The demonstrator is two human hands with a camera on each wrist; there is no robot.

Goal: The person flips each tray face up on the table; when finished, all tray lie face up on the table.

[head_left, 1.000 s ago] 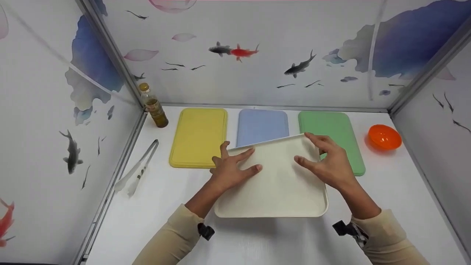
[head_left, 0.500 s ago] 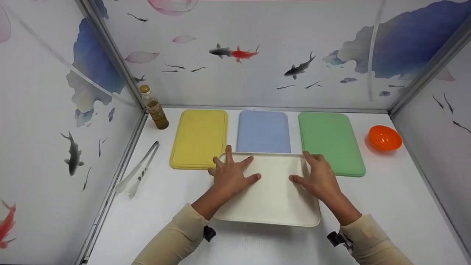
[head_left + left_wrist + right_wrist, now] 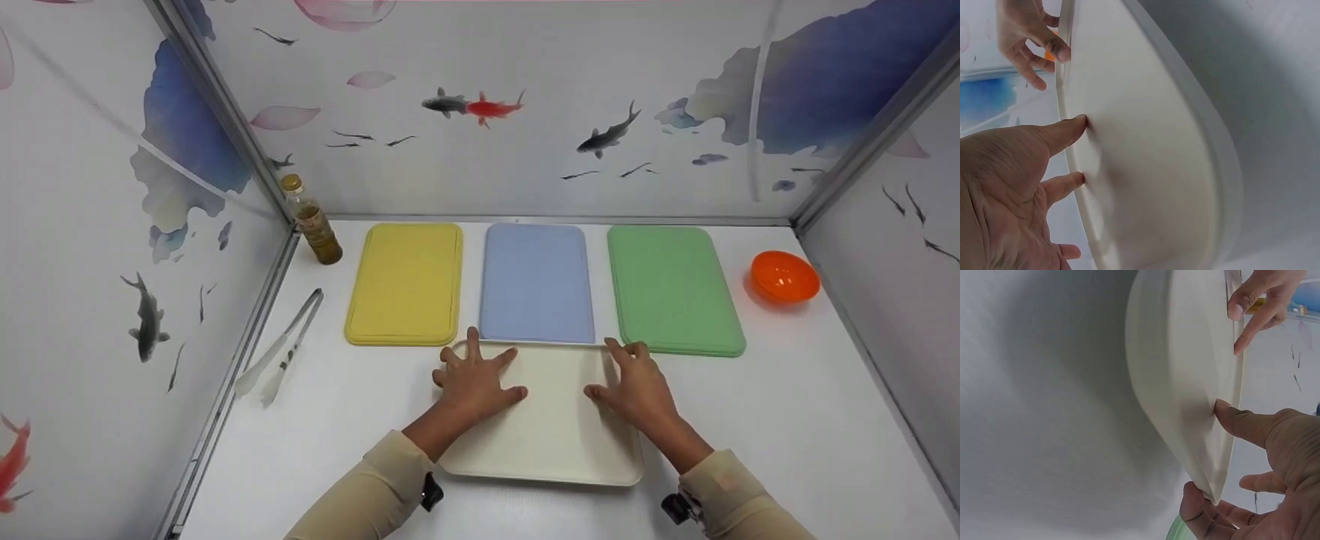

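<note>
White walls (image 3: 465,176) printed with fish (image 3: 491,109) enclose a white table (image 3: 787,427) on the left, right and far sides; we note a grey frame (image 3: 225,112) along the corners. On the near half of the table, about centred from left to right, we locate the cream tray (image 3: 555,435), hollow side up. Its far rim is just beside the near end of the blue board (image 3: 537,283); we cannot tell whether the two touch. Shadow shows below the tray, and we cannot tell whether its underside meets the table fully.

Left grip: we see the left hand (image 3: 474,384) spread wide at the far left corner, thumb and index fingertip on the inner face, other fingers outside the edge, holding the tray. Right grip: we see the right hand (image 3: 639,386) holding the far right corner, thumb on the inner face, fingers round the outside of the rim.

Across the far side, from left to right, we identify the bottle (image 3: 313,229), the yellow board (image 3: 405,285), the blue board, the green board (image 3: 675,291) and the orange bowl (image 3: 784,278). At the left, nearer than the bottle, we find the tongs (image 3: 260,367). Beige sleeves (image 3: 375,484) cover both arms.
</note>
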